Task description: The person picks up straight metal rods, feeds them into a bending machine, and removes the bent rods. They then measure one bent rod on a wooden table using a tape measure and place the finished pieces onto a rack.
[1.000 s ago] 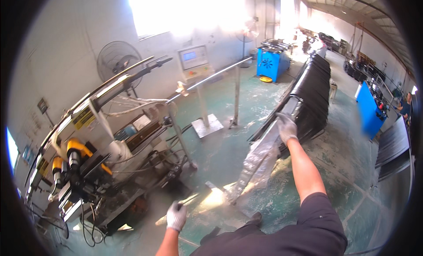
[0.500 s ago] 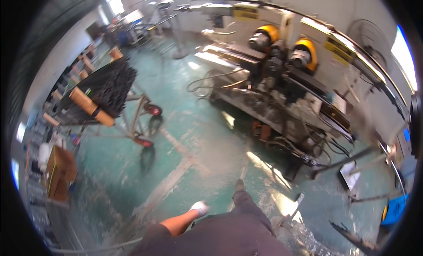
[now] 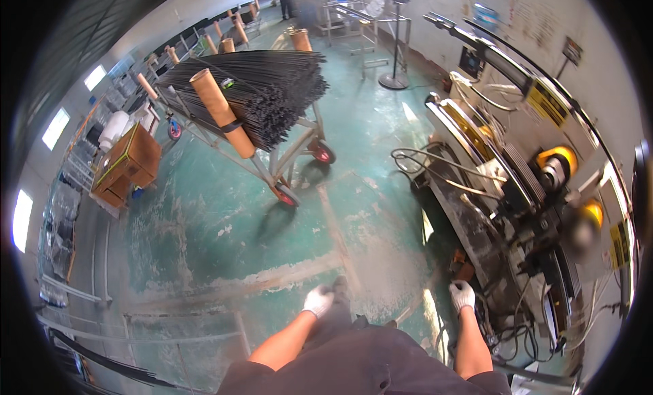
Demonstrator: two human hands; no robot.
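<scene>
My left hand (image 3: 318, 301), in a white glove, hangs in front of my body above the green floor, its fingers curled in with nothing showing in them. My right hand (image 3: 462, 295), gloved the same way, is also loosely closed and looks bare of any object. It is nearest to the long machine (image 3: 503, 184) with yellow-capped motors on my right, apart from it as far as I can see. Ahead to the left stands a wheeled metal cart (image 3: 262, 170) stacked with thin black rods (image 3: 286, 102), with brown cardboard tubes (image 3: 218, 109) over its uprights.
A brown wooden desk (image 3: 129, 160) stands at the left. Ahead is a round-based pole stand (image 3: 393, 80). Hoses (image 3: 435, 153) loop from the machine's near side. Black strips (image 3: 102, 357) lie at lower left. Another person (image 3: 284, 4) stands far back.
My view has swung to the right-hand machine's left, so the cart sits nearer the middle and the machine farther right. My right hand has come into view. Both my hands are now visible.
</scene>
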